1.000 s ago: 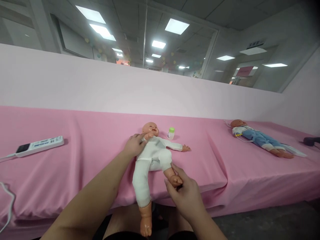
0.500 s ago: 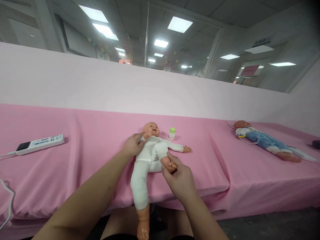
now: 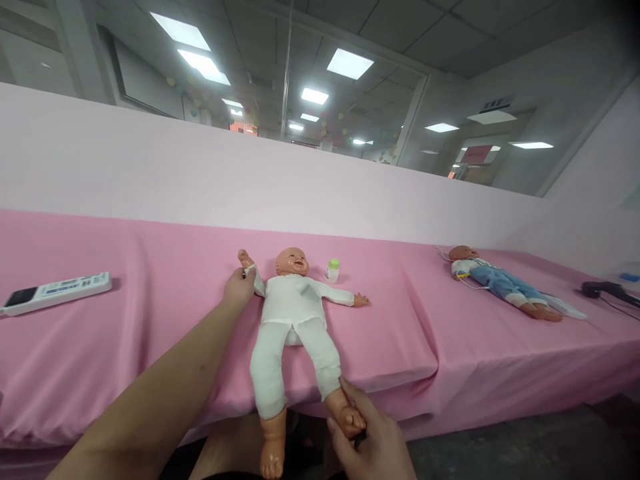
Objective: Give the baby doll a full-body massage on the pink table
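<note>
**Doll at full stretch, both hands on**

Step looks like limb handling, extended position. Doll (image 3: 294, 300) lies face-up on the pink-covered counter (image 3: 385, 333), feet past the edge. Left hand (image 3: 239, 288): grip closed round one forearm, out sideways. Right hand (image 3: 376, 433): narrow grip, thumb and fingers about the opposite ankle (leg near straight). Next move probably calls for light, even support at both limbs.

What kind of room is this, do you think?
Possibly an infant-care training room: a white-clad baby doll lies on pink cloth, a second doll in blue trousers lies farther right, and a small green-capped bottle stands near the first doll.
</note>
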Demonstrator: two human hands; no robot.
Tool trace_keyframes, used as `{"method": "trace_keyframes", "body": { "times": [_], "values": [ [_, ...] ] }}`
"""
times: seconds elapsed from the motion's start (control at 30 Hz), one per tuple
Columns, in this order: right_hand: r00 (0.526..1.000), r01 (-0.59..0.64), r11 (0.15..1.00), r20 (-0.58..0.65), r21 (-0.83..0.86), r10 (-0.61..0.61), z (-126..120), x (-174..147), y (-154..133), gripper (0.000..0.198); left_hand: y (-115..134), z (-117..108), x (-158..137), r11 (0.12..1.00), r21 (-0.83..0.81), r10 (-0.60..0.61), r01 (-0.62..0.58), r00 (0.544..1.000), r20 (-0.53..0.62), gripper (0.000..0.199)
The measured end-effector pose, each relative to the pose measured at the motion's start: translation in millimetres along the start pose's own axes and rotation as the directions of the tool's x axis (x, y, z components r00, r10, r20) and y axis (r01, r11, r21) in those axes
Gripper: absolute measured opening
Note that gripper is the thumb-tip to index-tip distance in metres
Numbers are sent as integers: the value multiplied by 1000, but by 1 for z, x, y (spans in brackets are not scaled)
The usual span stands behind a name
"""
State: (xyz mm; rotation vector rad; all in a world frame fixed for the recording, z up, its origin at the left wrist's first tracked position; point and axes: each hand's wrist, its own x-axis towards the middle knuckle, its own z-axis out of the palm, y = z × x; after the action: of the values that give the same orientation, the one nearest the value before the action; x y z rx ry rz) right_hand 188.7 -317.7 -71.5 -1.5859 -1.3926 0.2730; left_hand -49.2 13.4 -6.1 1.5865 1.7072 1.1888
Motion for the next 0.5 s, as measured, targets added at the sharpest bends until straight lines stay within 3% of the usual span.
{"method": "trace_keyframes", "body": {
  "times": [0.13, 0.27, 0.4, 0.5],
  "values": [
    [1000, 0, 1000, 4, 32, 0, 9, -10, 9, 56, 3, 1, -4, 1000, -27, 7, -7, 1000, 6, 31],
    [1000, 2, 998, 13, 58, -3, 2, 2, -1, 55, 5, 1, -8, 1000, -7, 30, -30, 1000, -4, 33],
    [997, 34, 997, 70, 70, -38, -11, 28, -25, 52, 12, 2, -19, 987, -38, 159, -157, 985, 62, 30],
    [996, 12, 997, 85, 80, -19, -15, 50, -42, 52, 22, 2, -31, 950, -41, 311, -308, 937, 162, 37]
  ]
}}
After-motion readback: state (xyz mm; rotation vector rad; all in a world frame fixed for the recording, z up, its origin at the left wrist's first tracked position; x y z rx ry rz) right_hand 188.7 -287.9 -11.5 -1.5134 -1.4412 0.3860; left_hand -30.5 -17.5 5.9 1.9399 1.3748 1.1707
